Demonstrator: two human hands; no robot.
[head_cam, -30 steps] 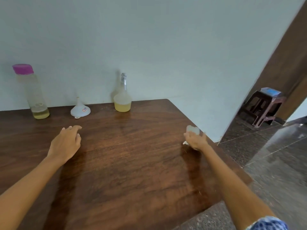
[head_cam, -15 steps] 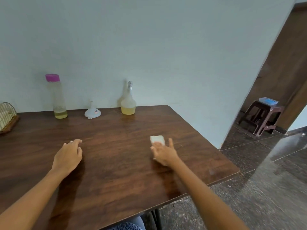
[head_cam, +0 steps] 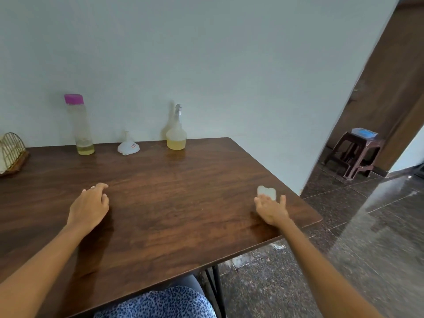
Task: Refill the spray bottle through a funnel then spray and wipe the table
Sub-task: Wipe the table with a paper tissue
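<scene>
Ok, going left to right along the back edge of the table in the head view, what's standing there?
Wire rack → pink-capped bottle → white funnel → spray bottle.

From my remote feed, this reads as a room in a home: a wood-grain table [head_cam: 174, 203] pushed against a plain pale wall [head_cam: 206, 65], polished dark stone floor tiles [head_cam: 367, 237], a brown wooden door [head_cam: 394, 76], and a small plastic stool [head_cam: 354, 153] standing beside the doorway.
</scene>
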